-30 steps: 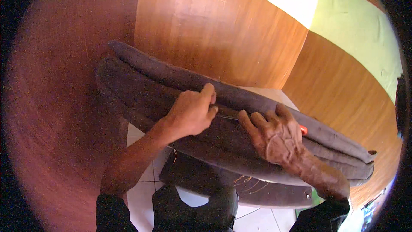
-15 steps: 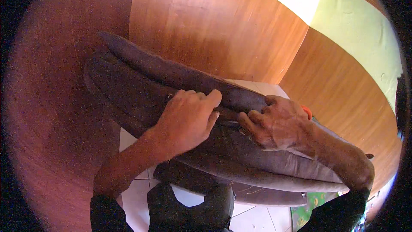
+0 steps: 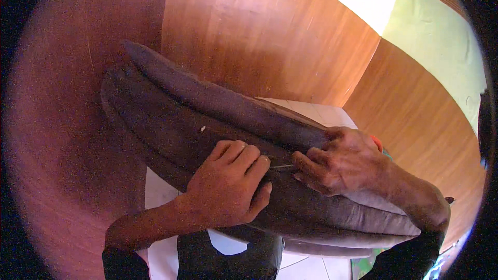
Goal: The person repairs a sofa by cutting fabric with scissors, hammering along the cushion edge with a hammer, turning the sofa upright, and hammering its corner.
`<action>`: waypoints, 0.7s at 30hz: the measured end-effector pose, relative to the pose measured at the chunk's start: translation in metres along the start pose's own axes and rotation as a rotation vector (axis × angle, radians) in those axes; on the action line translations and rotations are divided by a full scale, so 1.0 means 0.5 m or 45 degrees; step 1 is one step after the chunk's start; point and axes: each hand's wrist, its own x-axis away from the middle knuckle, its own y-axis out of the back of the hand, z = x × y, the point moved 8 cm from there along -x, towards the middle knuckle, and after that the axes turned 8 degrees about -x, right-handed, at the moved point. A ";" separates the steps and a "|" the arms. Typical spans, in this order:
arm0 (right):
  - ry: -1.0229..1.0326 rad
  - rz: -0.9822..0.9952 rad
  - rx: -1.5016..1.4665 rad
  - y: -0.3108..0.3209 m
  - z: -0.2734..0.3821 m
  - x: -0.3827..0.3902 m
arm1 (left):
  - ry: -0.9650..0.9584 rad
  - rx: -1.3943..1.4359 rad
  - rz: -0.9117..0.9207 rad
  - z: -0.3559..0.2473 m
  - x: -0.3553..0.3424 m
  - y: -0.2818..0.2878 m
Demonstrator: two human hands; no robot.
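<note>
A long grey-brown padded upholstery piece (image 3: 332, 212) with deep seams lies across the view beneath both hands. My left hand (image 3: 228, 179) has its fingers curled over the fabric near the middle, pressing or pinching it. My right hand (image 3: 340, 163) is closed a little to the right, round a tool whose red handle (image 3: 376, 142) peeks out beyond the knuckles; the rest of the tool is mostly hidden. A thin light strip (image 3: 282, 167), too small to identify, shows between the two hands.
Wooden panels (image 3: 264, 31) rise behind the piece and to the left and right, with a pale upper wall (image 3: 430, 36) at right. A white tiled floor (image 3: 316, 264) and part of a green mat (image 3: 360, 267) show below. A dark object (image 3: 225, 259) with a light opening sits at bottom centre.
My left hand has moved down toward me, its fingers more curled over the fabric. My right hand has dropped slightly since half a second ago, and the padded piece has shifted a little.
</note>
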 end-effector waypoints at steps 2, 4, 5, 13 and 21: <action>-0.030 0.020 -0.047 0.018 -0.001 0.000 | 0.008 -0.015 0.018 0.010 -0.017 -0.007; 0.027 0.001 -0.012 0.019 0.000 -0.002 | 0.004 -0.039 0.020 0.013 -0.027 -0.013; 0.085 -0.024 0.026 0.021 0.003 -0.004 | 0.006 -0.037 0.022 0.018 -0.029 -0.015; 0.174 -0.142 0.062 0.012 0.009 -0.017 | -0.061 -0.056 -0.042 0.022 -0.034 -0.023; 0.232 -0.050 -0.138 -0.016 0.002 -0.025 | -0.139 -0.123 -0.057 0.033 -0.027 -0.035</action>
